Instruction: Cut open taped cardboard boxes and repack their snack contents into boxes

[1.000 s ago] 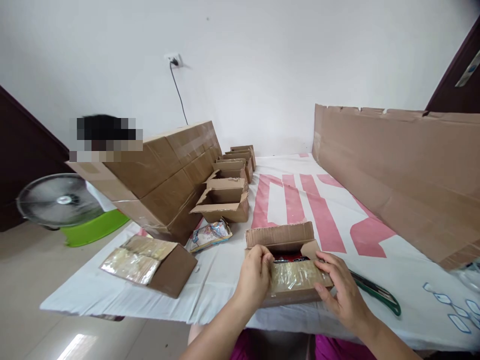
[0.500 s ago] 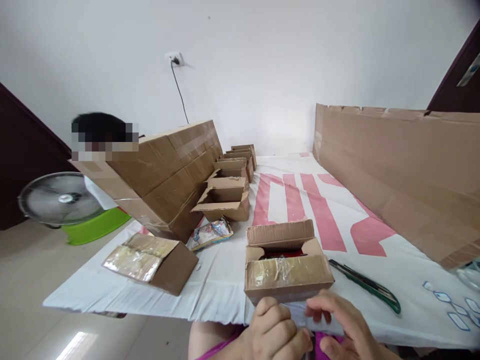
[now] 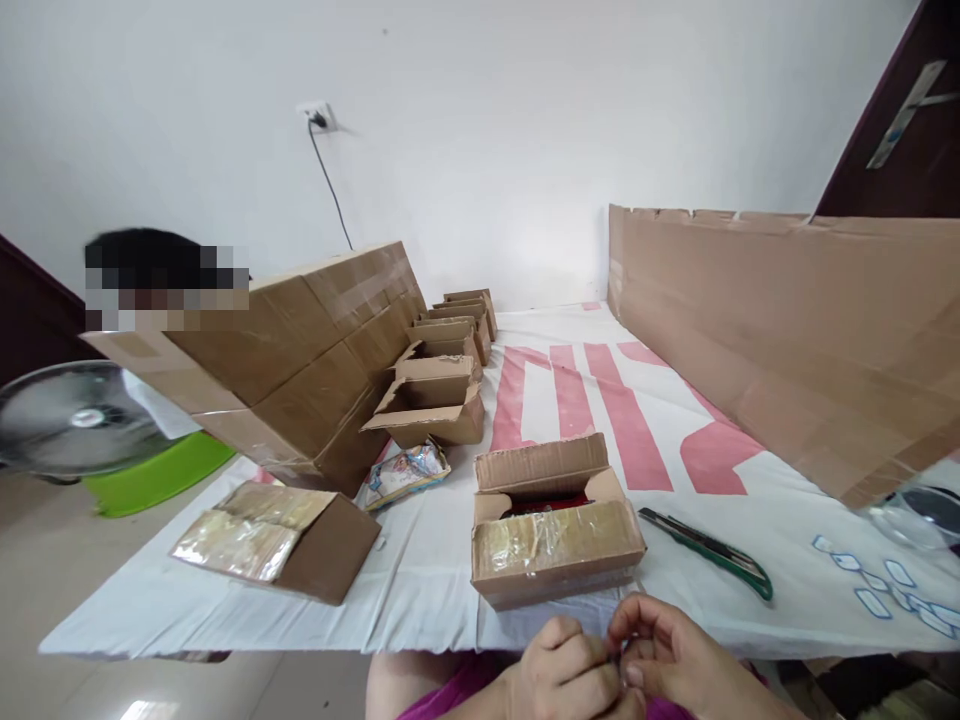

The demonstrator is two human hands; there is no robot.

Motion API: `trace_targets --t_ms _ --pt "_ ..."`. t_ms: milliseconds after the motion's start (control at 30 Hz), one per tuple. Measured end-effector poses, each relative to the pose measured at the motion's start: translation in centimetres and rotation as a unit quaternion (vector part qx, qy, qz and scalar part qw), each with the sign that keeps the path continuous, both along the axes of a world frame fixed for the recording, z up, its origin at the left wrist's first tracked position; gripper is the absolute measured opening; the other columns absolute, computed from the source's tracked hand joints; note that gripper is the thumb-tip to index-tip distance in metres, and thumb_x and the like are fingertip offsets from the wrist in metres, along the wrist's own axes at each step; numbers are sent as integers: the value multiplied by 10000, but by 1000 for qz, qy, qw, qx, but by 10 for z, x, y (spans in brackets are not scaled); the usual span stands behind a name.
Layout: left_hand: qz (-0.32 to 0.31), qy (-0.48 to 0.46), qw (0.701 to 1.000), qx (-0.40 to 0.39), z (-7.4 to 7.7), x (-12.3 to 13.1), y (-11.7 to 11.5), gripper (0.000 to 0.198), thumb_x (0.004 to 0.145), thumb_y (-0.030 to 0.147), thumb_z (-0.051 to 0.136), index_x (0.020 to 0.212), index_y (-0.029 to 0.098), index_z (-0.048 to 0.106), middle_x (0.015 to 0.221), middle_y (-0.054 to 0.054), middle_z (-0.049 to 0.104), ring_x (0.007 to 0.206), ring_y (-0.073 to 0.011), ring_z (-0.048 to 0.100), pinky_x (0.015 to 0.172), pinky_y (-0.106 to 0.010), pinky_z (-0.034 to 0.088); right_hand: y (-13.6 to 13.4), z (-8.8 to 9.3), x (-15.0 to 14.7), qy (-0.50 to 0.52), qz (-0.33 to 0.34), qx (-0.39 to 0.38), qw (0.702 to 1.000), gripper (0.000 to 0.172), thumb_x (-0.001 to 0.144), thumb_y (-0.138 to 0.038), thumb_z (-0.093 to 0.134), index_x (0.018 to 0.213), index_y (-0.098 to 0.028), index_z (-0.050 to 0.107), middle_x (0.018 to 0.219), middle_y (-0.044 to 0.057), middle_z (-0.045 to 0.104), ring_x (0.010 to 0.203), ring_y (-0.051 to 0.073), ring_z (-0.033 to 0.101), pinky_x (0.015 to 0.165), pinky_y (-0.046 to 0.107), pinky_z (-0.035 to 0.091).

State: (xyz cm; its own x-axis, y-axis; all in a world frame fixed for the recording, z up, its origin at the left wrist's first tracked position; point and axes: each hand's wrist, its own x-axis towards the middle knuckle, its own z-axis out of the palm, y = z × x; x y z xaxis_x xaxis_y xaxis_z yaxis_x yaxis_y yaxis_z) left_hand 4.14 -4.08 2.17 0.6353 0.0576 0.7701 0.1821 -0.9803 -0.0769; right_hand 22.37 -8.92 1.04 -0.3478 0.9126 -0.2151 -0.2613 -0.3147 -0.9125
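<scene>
A small cardboard box (image 3: 555,540) with old tape on its front flap sits near the table's front edge, its rear flap up and something red and dark inside. Both my hands are below that edge, in my lap. My left hand (image 3: 562,678) is curled into a fist. My right hand (image 3: 667,655) meets it with fingertips pinched together. What they pinch is too small to make out; it may be clear tape. Neither hand touches the box.
A green utility knife (image 3: 705,553) lies right of the box. A taped box (image 3: 281,540) lies on its side at left, with a printed packet (image 3: 405,472), a row of open small boxes (image 3: 439,385) and large cartons (image 3: 300,350) behind. Flat cardboard (image 3: 787,330) lines the right. A person sits behind the cartons; a fan (image 3: 71,420) stands left.
My hands left the box's front flap and dropped below the table edge, coming together in a pinch. The view has shifted slightly.
</scene>
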Motion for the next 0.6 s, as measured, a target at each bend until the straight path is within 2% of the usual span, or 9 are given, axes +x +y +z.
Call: trace_targets --t_ms 67,133,200,233,300,400,433,500,600 --pt "-21 17 999 -24 -1 6 0 114 855 164 641 802 266 640 622 83 676 640 -87 635 600 -258 455 -4 -2 6 -39 -18 15 999 370 654 -407 787 846 -209 540 769 -12 593 685 129 562 641 258 442" --pt "-46 42 997 -44 5 10 1 68 866 190 635 880 256 642 694 55 704 708 -111 655 668 -275 482 -6 -3 22 -101 -77 46 991 285 682 -369 749 818 -208 557 756 -7 605 712 146 578 664 271 463" --pt "-58 48 996 -52 15 9 5 91 883 216 611 970 228 636 741 18 714 748 -133 655 724 -305 500 -9 -5 53 -173 -181 79 965 229 704 -370 715 799 -209 583 729 -5 614 694 156 582 649 281 479" --pt "-54 42 996 -56 20 8 8 110 894 220 590 995 210 632 752 1 713 756 -141 650 744 -322 503 -11 -8 75 -209 -246 90 942 225 703 -384 709 793 -210 597 725 1 623 684 163 584 641 290 486" --pt "-37 27 996 -73 30 3 14 125 905 187 549 1003 175 627 762 -22 707 768 -152 641 776 -348 505 -18 -19 127 -270 -394 85 874 301 646 -437 740 813 -213 628 724 17 639 666 181 587 626 314 489" --pt "-12 18 994 -105 38 -2 20 133 893 106 529 982 145 620 772 -39 701 775 -157 631 776 -352 515 -33 -44 205 -293 -636 79 709 358 561 -457 777 799 -233 631 787 53 652 667 195 574 651 369 468" --pt "-9 16 994 -110 39 -3 21 136 886 88 533 980 139 618 767 -42 699 765 -156 629 752 -339 522 -38 -53 225 -277 -688 65 667 341 549 -441 790 758 -236 615 751 58 633 645 194 561 655 388 459" --pt "-16 11 994 -111 38 0 21 141 876 78 548 988 132 615 751 -46 694 723 -148 626 675 -298 532 -48 -69 250 -267 -737 48 619 351 530 -445 797 713 -236 582 704 50 601 615 187 543 669 414 451" --pt "-41 29 993 -109 28 9 17 136 882 96 556 989 150 620 736 -39 697 645 -127 634 592 -245 540 -54 -83 262 -269 -762 42 587 404 508 -499 788 708 -217 578 696 36 599 639 192 561 728 434 467"
